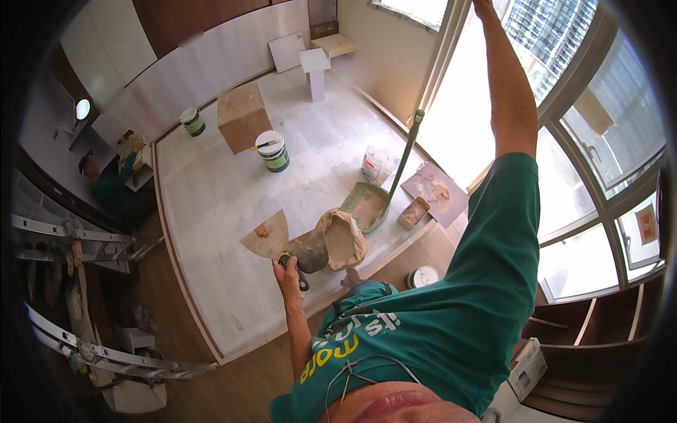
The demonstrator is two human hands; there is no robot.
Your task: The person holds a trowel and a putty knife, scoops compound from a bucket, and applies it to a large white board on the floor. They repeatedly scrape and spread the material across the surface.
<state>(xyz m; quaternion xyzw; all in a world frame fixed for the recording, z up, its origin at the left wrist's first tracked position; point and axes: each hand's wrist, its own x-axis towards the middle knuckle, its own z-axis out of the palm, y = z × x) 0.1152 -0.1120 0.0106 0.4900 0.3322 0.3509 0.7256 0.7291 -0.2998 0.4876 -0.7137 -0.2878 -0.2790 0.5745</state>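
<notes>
My left hand point(289, 280) is closed round the dark handle of a wide putty knife point(266, 236). The blade fans out over the pale floor panel, and a small brown lump of putty point(262, 230) sits on it. My right arm point(511, 106) stretches up beside the bright window. At the top edge only a sliver of my right hand point(483, 5) shows, so its fingers and anything in them are hidden. Just right of the putty knife stands an open bag point(340, 241) of beige material with a rolled rim.
A long-handled green dustpan point(367, 206), a tray of putty point(413, 213) and a smeared board point(435, 190) lie right. Buckets point(273, 156) and a cardboard box point(243, 116) stand farther off. Left are ladders point(106, 352) and another person point(113, 183). Wooden shelves point(599, 338) stand at right.
</notes>
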